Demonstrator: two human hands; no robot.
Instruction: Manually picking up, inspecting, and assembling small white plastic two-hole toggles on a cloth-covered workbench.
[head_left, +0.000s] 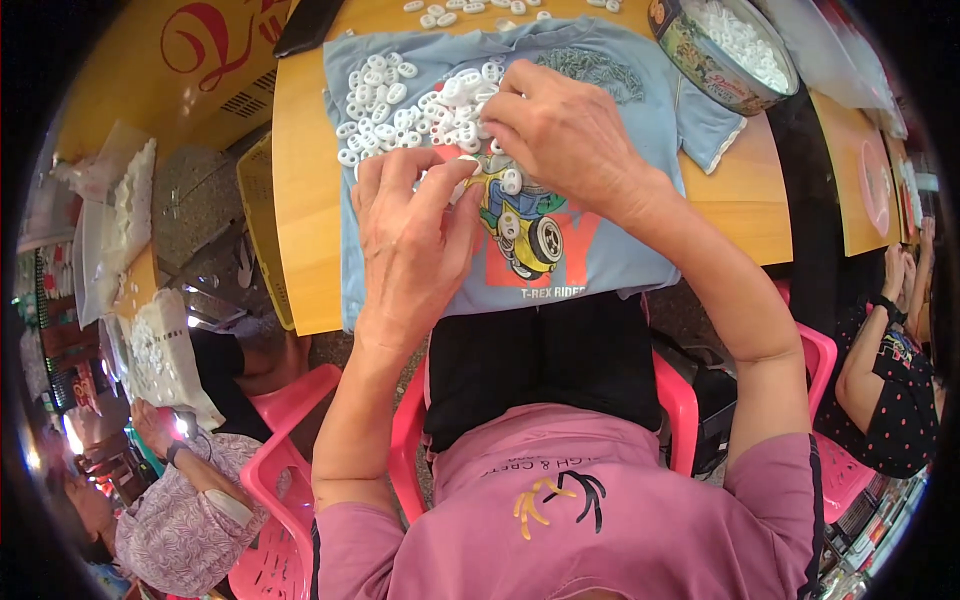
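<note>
Hands first: how do they stand, with the dial centred on the view?

Left hand [415, 235], near 11 o'clock: narrow, thumb and forefinger nearly together around a white piece [467, 163]

And the right hand [575, 135]?

At 1 o'clock, fingers bunched and bent at the edge of a pile [460, 90] of white pieces; I cannot tell whether it grips one

Where is that pile?

Between 11 and 12 o'clock, on a blue shirt [640, 230] spread over the table [310, 230]. A loose piece [511, 181] lies apart from it, on the printed picture

What else is near?

A heap of small grey bits [600, 75] at 1 o'clock on the shirt, and beyond it a round tin [703, 70] with more white pieces inside

Other people?

One in a patterned top [190, 510] at 8 o'clock, another in spotted black [880, 400] between 3 and 4
</note>
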